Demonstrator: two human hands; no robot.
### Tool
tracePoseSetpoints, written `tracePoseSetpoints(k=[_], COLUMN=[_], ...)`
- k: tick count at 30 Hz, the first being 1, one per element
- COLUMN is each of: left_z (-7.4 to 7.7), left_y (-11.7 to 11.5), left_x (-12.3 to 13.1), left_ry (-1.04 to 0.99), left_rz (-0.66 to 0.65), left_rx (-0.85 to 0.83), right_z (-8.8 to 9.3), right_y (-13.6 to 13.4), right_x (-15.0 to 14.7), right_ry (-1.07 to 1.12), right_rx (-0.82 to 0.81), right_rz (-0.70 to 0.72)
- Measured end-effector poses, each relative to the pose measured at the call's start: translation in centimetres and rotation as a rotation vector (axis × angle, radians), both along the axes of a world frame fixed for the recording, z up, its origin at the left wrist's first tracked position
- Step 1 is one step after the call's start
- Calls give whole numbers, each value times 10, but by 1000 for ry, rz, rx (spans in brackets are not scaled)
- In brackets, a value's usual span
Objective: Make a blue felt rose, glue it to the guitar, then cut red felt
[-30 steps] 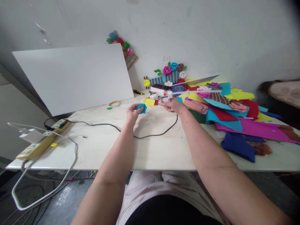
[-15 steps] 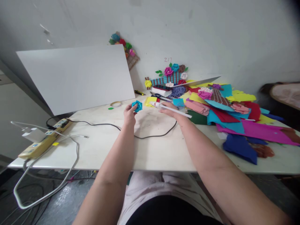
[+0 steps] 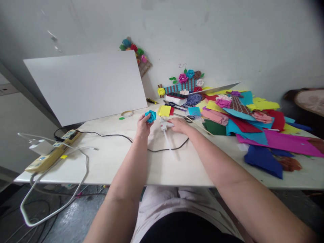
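Note:
My left hand [image 3: 142, 127] is closed on a small blue paper rose [image 3: 151, 116], held just above the white table [image 3: 121, 162]. My right hand [image 3: 180, 125] is closed around a white glue gun [image 3: 164, 126], low over the table just right of the rose. A pale glue stick [image 3: 168, 143] sticks out of the gun toward me. The gun's black cord [image 3: 162, 149] loops across the table under both hands. The gun's tip is hidden by my fingers.
A white board [image 3: 86, 84] leans on the wall at the back left. A power strip [image 3: 52, 153] with plugs lies at the left edge. Coloured sheets [image 3: 253, 125] pile up on the right. Scissors [image 3: 174, 105], a tape roll [image 3: 127, 113] and flower crafts [image 3: 184, 82] sit behind.
My right hand has lowered the glue gun to the table and swung it round, so the stick now points toward me. My left hand keeps the blue rose and moved slightly right.

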State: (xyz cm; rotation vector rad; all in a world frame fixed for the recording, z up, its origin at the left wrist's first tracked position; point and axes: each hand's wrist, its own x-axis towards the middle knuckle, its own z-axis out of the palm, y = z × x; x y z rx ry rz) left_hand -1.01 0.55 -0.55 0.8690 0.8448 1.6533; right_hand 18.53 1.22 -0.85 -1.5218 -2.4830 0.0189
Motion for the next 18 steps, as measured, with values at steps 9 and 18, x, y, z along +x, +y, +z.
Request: tracePoseSetpoints(k=[9, 18], left_z=[-1, -6], left_y=[-3, -5], left_x=[4, 17], left_ry=[8, 114], left_rz=[-19, -92], left_rx=[-22, 36], right_z=[6, 20], right_y=[2, -4], right_x=[2, -3], right_ry=[14, 407], right_rx=[-27, -36], right_rz=[-56, -148])
